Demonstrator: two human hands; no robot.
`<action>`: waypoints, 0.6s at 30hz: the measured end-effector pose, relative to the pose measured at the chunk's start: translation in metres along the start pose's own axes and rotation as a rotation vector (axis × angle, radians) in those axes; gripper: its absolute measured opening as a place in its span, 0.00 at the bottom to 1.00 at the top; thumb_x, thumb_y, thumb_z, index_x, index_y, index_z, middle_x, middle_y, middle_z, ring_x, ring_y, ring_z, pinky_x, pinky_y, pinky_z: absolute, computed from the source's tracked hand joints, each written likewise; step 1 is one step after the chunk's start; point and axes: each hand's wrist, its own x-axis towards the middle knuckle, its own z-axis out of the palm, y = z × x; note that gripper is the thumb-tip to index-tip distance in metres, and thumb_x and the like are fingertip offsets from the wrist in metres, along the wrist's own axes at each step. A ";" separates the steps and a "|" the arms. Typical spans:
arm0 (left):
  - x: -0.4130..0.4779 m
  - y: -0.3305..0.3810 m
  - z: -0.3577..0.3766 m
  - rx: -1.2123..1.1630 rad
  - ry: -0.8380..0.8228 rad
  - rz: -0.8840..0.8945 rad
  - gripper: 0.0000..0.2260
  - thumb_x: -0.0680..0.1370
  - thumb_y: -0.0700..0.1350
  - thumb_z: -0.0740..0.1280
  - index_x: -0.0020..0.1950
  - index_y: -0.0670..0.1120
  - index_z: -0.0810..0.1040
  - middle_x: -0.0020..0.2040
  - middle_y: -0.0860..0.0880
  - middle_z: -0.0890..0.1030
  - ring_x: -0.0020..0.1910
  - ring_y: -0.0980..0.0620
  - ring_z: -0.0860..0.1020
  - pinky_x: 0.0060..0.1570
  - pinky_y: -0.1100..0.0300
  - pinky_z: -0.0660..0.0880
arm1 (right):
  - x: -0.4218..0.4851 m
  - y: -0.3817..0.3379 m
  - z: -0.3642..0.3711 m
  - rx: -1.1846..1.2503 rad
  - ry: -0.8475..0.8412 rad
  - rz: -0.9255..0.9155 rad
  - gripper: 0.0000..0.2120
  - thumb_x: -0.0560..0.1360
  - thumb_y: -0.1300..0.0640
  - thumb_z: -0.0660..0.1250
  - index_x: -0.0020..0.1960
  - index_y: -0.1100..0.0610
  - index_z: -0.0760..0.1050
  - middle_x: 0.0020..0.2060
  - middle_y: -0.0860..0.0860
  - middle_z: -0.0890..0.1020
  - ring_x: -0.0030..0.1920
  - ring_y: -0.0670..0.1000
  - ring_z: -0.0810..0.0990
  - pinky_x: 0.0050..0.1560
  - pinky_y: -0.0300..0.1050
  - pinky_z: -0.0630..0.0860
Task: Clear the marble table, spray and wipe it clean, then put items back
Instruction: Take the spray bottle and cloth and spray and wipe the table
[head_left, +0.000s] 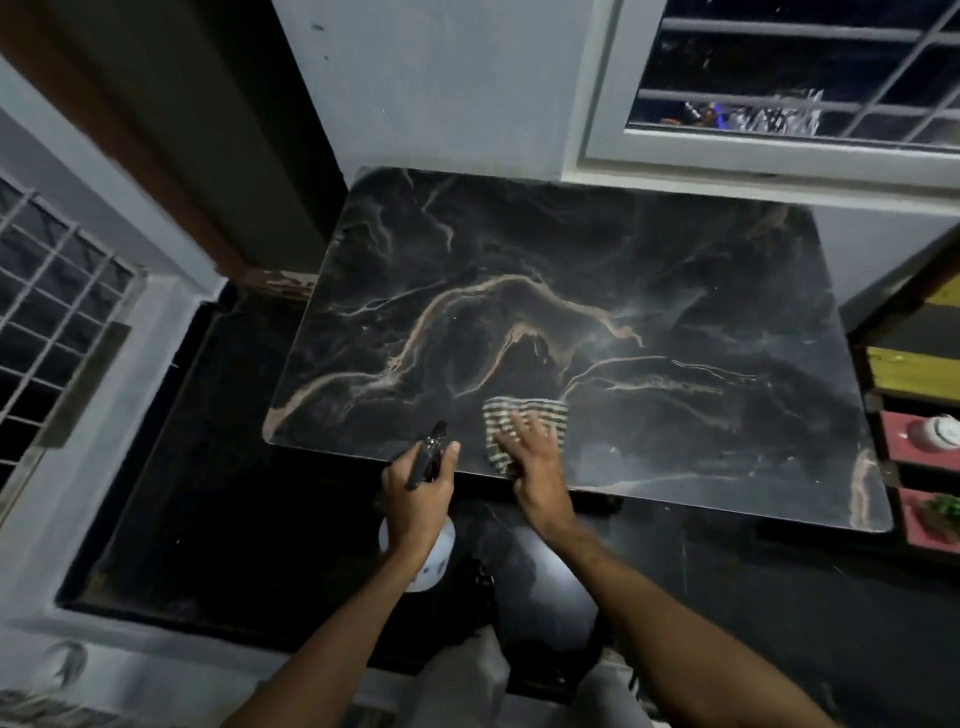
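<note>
The black marble table (649, 291) with tan veins fills the middle of the view, and nothing stands on its top. A striped cloth (524, 415) lies near the front edge. My right hand (532, 457) presses flat on the cloth with its fingers spread. Just off the front edge, my left hand (415, 488) grips a spray bottle (428, 457) by its dark trigger head, nozzle pointing at the table. The bottle's white body (434, 561) hangs below my fist.
A dark floor surrounds the table. At the right stands a shelf (914, 374) with yellow and red levels, holding a white round object (935, 431) and a small plant (940, 509). Barred windows (800, 78) are behind the table and at the left.
</note>
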 end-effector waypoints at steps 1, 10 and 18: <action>-0.003 0.003 0.006 0.004 -0.031 -0.001 0.13 0.77 0.47 0.75 0.35 0.46 0.79 0.29 0.54 0.80 0.31 0.57 0.79 0.37 0.62 0.73 | -0.008 -0.007 0.002 -0.036 -0.081 -0.087 0.37 0.66 0.69 0.65 0.73 0.51 0.70 0.79 0.52 0.60 0.81 0.55 0.50 0.78 0.63 0.48; -0.067 0.040 0.084 -0.014 -0.320 -0.027 0.16 0.78 0.47 0.74 0.32 0.51 0.74 0.28 0.55 0.77 0.32 0.54 0.78 0.39 0.63 0.69 | -0.098 0.125 -0.137 0.003 0.387 0.422 0.33 0.62 0.65 0.57 0.66 0.58 0.77 0.74 0.57 0.69 0.77 0.60 0.62 0.74 0.67 0.59; -0.119 0.086 0.167 0.044 -0.459 0.041 0.08 0.75 0.50 0.77 0.48 0.46 0.87 0.41 0.52 0.87 0.44 0.54 0.84 0.46 0.75 0.72 | -0.134 0.200 -0.206 -0.029 0.403 0.465 0.36 0.60 0.66 0.55 0.67 0.60 0.77 0.74 0.61 0.68 0.77 0.63 0.61 0.76 0.64 0.58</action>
